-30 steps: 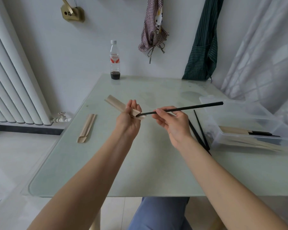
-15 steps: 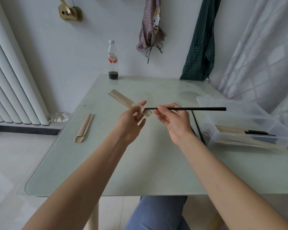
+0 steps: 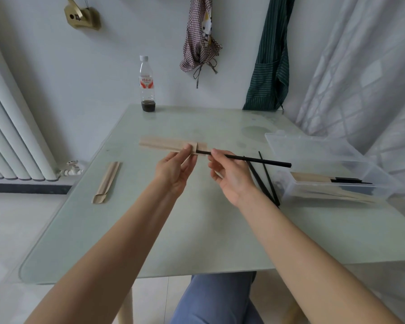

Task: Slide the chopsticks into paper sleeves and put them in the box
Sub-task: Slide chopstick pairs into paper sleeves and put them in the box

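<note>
**Sleeving under way: one set boxed, one chopstick going in**

Left hand (image 3: 173, 170) holds a paper sleeve (image 3: 166, 144) above the table (image 3: 197, 230), thumb and fingers pinched at its open end. Right hand (image 3: 232, 176) pinches a black chopstick (image 3: 255, 159) near its tip; the tip sits just inside the sleeve mouth, most of the shaft outside, pointing toward the box.

Done so far, by the look of it: at least one sleeved set (image 3: 313, 177) lies in the clear plastic box (image 3: 325, 146) at right, dark ends poking out. More paper shows beneath it, count unclear.

Left to do: push this chopstick fully in. Two loose chopsticks (image 3: 267, 181) lie on the glass just beside the box, partly behind the right wrist. A spare sleeve (image 3: 107, 182) waits at left, well apart. Judged roughly midway
</note>
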`<state>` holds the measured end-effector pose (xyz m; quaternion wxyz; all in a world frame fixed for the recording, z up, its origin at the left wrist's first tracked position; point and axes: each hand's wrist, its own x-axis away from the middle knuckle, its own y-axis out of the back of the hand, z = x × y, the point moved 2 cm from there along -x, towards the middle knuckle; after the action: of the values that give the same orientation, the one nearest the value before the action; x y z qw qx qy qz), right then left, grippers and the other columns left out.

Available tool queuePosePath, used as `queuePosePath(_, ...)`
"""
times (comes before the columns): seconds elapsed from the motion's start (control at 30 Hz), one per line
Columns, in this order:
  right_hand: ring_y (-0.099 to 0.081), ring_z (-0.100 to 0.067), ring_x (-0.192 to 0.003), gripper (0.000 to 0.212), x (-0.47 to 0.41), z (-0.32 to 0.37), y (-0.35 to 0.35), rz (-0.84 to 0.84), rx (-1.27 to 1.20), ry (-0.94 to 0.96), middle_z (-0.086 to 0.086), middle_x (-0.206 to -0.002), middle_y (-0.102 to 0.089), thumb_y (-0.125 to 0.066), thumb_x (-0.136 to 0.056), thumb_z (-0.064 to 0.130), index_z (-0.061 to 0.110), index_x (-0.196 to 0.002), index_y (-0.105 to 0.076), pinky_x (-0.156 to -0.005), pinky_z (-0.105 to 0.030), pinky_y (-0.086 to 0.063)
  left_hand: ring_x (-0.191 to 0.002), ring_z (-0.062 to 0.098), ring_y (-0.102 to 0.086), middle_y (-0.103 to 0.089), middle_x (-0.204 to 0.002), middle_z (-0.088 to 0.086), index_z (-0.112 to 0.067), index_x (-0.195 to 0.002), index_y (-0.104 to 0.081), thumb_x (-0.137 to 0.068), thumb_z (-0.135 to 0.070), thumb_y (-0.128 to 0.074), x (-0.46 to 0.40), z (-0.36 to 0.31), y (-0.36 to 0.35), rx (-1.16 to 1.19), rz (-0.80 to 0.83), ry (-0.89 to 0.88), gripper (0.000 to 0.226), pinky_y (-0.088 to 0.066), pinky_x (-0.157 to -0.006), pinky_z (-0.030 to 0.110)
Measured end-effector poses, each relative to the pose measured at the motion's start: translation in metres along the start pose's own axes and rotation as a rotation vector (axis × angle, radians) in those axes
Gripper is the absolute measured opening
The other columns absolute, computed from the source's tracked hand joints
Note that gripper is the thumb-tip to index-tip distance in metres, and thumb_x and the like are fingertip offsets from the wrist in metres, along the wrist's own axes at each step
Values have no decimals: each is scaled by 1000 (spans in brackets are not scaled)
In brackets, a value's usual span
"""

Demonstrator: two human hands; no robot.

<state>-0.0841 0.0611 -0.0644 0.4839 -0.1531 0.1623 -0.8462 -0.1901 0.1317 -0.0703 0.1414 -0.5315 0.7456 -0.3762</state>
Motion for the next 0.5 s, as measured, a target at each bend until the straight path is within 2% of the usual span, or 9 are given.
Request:
queuePosePath(0.17, -58, -4, -51, 15, -2, -1, 9, -64, -88, 23, 4, -57, -61, -56, -92, 8, 12, -77, -57, -49, -13, -44, -54, 7, -67, -64, -80, 7, -3, -79, -58, -88, -4, -61, 1, 0, 2, -29, -66, -3, 9, -56, -60, 15)
queuePosePath(0.3, -58, -6, -57, 13, 1, -1, 3, -20, -28, -8, 1, -66, -60, -57, -92, 10, 13, -79, -58, -50, -14, -43, -53, 8, -67, -67, -70, 5, -2, -79, -59, -87, -3, -62, 6, 8, -1, -29, -81, 33, 9, -57, -59, 15)
queuePosePath(0.37, -58, -7, -55, 13, 0, 3, 10, -52, -72, -3, -1, -67, -60, -56, -93, 12, 11, -80, -59, -48, -14, -44, -53, 8, -68, -69, -64, 2, -2, -80, -59, -88, -4, -62, 2, 2, 4, -4, -99, 7, 8, -57, -59, 16)
queuePosePath(0.5, -57, -3, -46, 14, -2, -1, 15, -86, -95, 7, 1, -61, -60, -55, -93, 9, 9, -80, -59, -46, -12, -45, -58, 13, -70, -68, -83, 9, 0, -84, -59, -88, -5, -61, 4, 4, 3, -18, -84, 0, 7, -58, -66, 19)
